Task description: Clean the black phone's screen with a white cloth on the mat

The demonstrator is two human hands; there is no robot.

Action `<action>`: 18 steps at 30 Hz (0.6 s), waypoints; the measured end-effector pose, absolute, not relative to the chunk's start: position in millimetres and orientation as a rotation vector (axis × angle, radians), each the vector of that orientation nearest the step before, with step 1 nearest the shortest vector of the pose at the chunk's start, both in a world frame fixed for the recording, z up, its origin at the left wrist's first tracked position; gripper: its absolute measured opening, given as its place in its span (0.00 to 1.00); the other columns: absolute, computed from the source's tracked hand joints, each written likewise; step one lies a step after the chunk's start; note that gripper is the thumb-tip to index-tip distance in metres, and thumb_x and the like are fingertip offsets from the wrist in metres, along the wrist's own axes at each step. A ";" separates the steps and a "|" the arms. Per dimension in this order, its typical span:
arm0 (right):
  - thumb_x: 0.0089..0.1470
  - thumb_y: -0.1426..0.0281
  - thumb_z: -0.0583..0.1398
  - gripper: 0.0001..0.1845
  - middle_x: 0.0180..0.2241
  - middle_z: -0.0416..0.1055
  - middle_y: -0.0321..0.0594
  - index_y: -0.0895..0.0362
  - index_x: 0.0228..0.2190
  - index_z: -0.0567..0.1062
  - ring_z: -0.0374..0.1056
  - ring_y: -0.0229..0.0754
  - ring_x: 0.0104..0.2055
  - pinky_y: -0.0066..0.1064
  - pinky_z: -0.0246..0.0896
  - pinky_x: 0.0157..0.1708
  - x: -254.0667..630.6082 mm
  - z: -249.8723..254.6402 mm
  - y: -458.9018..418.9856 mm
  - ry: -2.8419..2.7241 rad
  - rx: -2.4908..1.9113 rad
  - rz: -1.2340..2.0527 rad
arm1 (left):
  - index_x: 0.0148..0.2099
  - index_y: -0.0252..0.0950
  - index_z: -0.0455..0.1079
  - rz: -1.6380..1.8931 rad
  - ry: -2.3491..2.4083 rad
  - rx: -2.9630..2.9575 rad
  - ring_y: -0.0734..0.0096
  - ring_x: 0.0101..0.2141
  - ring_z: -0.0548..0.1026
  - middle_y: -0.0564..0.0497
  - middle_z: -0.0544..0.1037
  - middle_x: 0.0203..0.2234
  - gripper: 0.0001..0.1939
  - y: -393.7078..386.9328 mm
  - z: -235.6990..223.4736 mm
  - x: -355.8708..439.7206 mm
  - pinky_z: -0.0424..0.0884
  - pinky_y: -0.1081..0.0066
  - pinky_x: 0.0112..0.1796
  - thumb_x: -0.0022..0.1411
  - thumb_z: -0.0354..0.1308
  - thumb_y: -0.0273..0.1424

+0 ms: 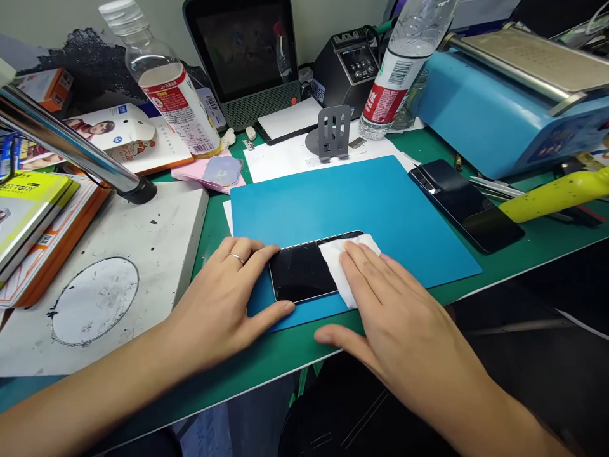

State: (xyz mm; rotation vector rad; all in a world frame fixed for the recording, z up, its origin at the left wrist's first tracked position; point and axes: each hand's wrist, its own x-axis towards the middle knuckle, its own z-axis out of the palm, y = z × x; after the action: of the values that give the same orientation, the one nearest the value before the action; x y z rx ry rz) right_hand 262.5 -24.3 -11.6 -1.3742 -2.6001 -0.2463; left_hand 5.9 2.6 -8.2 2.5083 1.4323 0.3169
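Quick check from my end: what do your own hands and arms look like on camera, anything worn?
The left hand wears a thin, silver-coloured ring. The right hand shows no ring. Both are gloveless, with no sleeves or watches in view.

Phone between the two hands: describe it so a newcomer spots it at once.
Find the blue mat on the green bench. Near its front edge, the phone lies sideways, left hand at one end and right hand pressing a white wipe on the other. Unlike the dark phone by the mat's right edge, it has a thin silver rim.
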 end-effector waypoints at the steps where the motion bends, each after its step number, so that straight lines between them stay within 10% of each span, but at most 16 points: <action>1: 0.63 0.44 0.52 0.48 0.63 0.67 0.68 0.77 0.60 0.69 0.66 0.64 0.65 0.51 0.67 0.62 261.2 -10.5 -18.0 -2.600 -1.387 -0.237 | 0.64 0.38 0.63 0.321 1.430 2.508 0.50 0.50 0.70 0.42 0.72 0.50 0.30 2.5 -8.2 5.8 0.72 0.52 0.47 0.69 0.56 0.51; 18: 0.61 0.42 0.54 0.52 0.65 0.64 0.69 0.78 0.63 0.66 0.62 0.64 0.68 0.51 0.65 0.63 266.4 -13.2 -6.7 -2.571 -1.420 -0.191 | 0.64 0.36 0.62 0.301 1.431 2.545 0.49 0.50 0.70 0.41 0.72 0.50 0.30 2.1 -8.3 6.9 0.72 0.52 0.48 0.70 0.54 0.51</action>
State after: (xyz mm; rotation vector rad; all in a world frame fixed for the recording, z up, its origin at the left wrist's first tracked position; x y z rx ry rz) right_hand 266.4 -6.7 -13.2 -1.4204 -2.5707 -0.1911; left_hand 6.9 2.1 -8.3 2.5449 1.4310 0.3014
